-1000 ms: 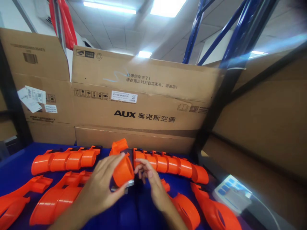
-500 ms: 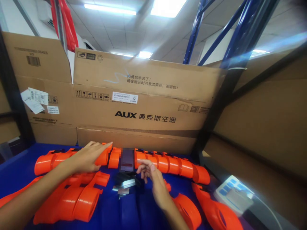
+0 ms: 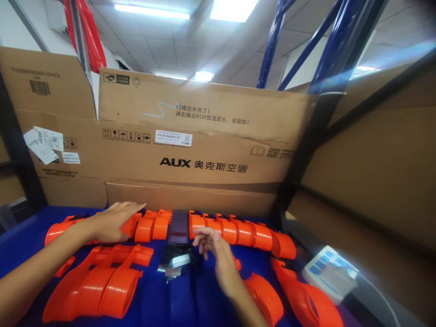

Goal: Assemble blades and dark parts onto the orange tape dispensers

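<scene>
My left hand [image 3: 114, 221] lies over the left part of the back row of orange plastic parts [image 3: 145, 228], its fingers stretched to the right; its underside is hidden. My right hand [image 3: 211, 245] hovers in front of the right part of that row, fingers loosely curled and apart, with nothing visible in them. Between the hands a dark flat device [image 3: 179, 227] stands against the row. Just in front of it lies a small pile of black and silver pieces [image 3: 180, 260]. More orange parts [image 3: 97, 288] lie at the front left.
A blue surface [image 3: 155, 299] lies beneath everything. Behind it stands a large cardboard sheet [image 3: 136, 154]. At the front right are further orange parts [image 3: 318, 304] and a white device with blue keys [image 3: 329, 272] and a cable. A dark rack post [image 3: 296, 163] rises on the right.
My left hand has moved left along the back row, uncovering orange parts near the dark device. My right hand has barely moved. The view has shifted slightly.
</scene>
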The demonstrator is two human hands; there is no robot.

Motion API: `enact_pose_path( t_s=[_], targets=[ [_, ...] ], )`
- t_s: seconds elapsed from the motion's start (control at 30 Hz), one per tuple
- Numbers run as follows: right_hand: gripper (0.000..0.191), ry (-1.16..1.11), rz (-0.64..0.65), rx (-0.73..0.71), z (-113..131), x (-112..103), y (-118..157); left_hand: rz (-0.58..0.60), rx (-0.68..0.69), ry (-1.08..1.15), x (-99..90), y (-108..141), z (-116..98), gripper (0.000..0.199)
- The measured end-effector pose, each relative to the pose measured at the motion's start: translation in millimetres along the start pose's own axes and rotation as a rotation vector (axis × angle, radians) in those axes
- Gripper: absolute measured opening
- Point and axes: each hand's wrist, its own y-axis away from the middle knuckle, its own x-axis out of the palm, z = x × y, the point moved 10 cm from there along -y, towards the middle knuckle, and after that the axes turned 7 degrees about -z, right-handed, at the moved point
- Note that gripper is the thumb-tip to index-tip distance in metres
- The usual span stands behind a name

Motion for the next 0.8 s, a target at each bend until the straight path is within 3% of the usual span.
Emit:
enact_pose_path(
  t_s=[0.2,0.43,0.57,0.8],
  targets=[
    [0.065,0.024,-0.009,0.007,2.2,0.5,1.2,0.070,-0.089,-0.048,17.2,11.4,24.3,0.084],
    [0.065,0.012,-0.003,0.007,3.1,1.8,0.8,0.019,-0.045,-0.108,25.3,6.4,13.8,0.078],
    [0.065,0.025,0.003,0.002,0.9,2.1,0.4,-0.024,-0.033,-0.115,4.0,5.1,7.8,0.084],
    [0.065,0.038,0.009,0.009,1.5,2.8,2.6,-0.241,0.020,-0.169,-57.8,-1.1,-16.2,0.087]
  ],
)
